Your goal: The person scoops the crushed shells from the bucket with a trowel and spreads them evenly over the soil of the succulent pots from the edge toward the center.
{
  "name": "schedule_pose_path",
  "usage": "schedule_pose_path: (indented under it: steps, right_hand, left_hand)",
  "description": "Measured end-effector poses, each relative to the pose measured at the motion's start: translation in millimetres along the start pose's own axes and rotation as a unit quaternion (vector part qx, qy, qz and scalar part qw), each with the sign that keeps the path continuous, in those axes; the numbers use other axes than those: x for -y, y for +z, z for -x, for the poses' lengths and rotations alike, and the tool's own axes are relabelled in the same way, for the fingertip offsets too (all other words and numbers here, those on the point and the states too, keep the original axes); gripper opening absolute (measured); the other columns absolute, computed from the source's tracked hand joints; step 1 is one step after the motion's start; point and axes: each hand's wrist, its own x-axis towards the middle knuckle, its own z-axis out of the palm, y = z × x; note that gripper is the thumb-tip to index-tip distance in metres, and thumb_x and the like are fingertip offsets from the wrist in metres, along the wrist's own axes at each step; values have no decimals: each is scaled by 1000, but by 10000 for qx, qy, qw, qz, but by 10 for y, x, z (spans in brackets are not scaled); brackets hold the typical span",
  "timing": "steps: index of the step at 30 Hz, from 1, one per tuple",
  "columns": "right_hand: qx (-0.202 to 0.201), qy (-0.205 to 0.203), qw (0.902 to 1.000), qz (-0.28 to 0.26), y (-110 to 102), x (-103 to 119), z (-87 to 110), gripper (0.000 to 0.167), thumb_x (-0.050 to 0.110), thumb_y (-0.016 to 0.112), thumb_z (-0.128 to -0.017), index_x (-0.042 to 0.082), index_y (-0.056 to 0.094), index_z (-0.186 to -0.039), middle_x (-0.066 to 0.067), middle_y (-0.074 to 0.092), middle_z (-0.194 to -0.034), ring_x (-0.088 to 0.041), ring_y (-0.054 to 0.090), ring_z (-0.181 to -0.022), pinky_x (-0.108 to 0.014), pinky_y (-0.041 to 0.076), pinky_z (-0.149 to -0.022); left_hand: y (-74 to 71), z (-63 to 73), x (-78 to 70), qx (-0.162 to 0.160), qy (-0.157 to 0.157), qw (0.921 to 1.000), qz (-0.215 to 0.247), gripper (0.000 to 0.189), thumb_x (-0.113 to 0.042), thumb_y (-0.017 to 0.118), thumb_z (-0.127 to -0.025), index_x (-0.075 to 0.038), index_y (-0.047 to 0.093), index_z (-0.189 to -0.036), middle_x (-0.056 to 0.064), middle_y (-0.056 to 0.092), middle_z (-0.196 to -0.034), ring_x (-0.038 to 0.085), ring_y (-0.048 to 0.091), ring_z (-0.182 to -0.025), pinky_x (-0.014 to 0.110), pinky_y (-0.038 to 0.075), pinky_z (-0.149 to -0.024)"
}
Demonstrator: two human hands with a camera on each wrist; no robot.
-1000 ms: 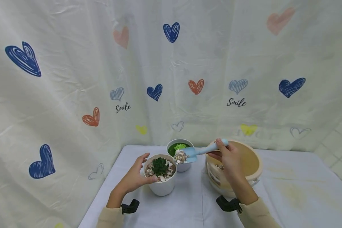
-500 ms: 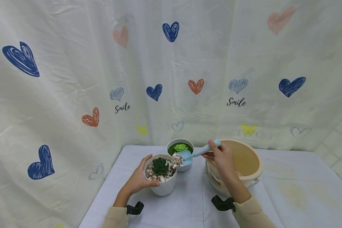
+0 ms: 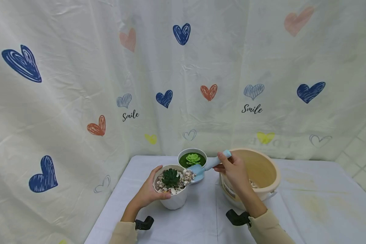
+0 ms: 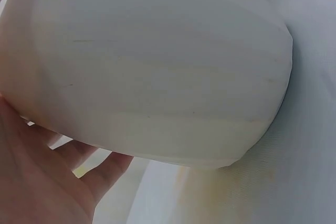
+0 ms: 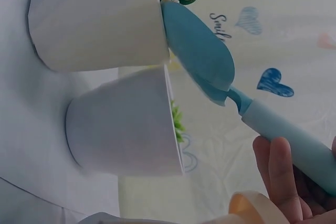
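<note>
My right hand (image 3: 236,173) grips the handle of a light blue hand trowel (image 5: 202,51). Its blade is at the right rim of a white flowerpot (image 3: 174,202), tipped down over it with pebbles (image 3: 187,177) at the tip. A dark green succulent (image 3: 170,178) stands in that pot among more pebbles. Around the pot's left side my left hand (image 3: 147,191) holds on, thumb at the front rim and fingers behind. The left wrist view is filled by the pot's smooth wall (image 4: 157,66), fingers under its edge.
Behind the trowel sits a second white pot (image 5: 126,124) with a light green succulent (image 3: 193,158). To the right stands a beige bucket (image 3: 276,181) with some pebbles inside. A white cloth (image 3: 317,203) covers the table; a heart-print curtain (image 3: 183,67) hangs behind.
The trowel has moved left and down from over the rear pot to the front pot's rim, and its pebbles have slid toward the tip. My left hand has closed in on the pot.
</note>
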Motion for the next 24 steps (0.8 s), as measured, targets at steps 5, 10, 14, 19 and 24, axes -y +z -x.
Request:
schedule_pose_path:
  steps: [5,10,14,19,24]
  right_hand:
    - [81,-128,9998,129,1,-1,8,38,28,61,-104,-8,56,-116,-9,68,-94,-12,73,-75,-27,62,-73]
    - [77,-235,9996,160,1,-11,12,37,26,61,-104,-8,56,-116,-11,68,-95,-12,73,-76,-26,61,-73]
    - [54,-309,9994,168,7,-12,20,36,24,61,-104,-9,57,-116,-12,69,-96,-12,74,-75,-27,62,-73]
    - [-15,-311,9993,209,10,-11,30,40,28,64,-102,-9,57,-118,-12,70,-97,-12,74,-76,-26,61,-74]
    - [-92,-295,9992,272,9,5,50,40,33,64,-101,-4,58,-117,-12,70,-101,-13,74,-78,-25,61,-76]
  left_hand:
    - [2,-2,1,43,23,10000,78,116,-28,95,-70,-37,22,-160,9,40,-158,32,47,-140,53,44,-108]
    - [-1,-7,4,71,74,9999,99,116,-28,95,-71,-35,22,-161,9,40,-158,31,47,-139,50,46,-106]
    - [-2,-6,1,77,91,9999,95,117,-30,95,-71,-34,21,-161,10,40,-158,31,48,-139,50,46,-106]
    - [6,5,-17,61,63,9998,199,115,-28,95,-70,-37,23,-160,9,40,-158,31,48,-139,50,45,-107]
    - [8,5,-16,72,36,9997,245,114,-27,95,-70,-40,23,-159,8,39,-159,30,47,-139,50,44,-108]
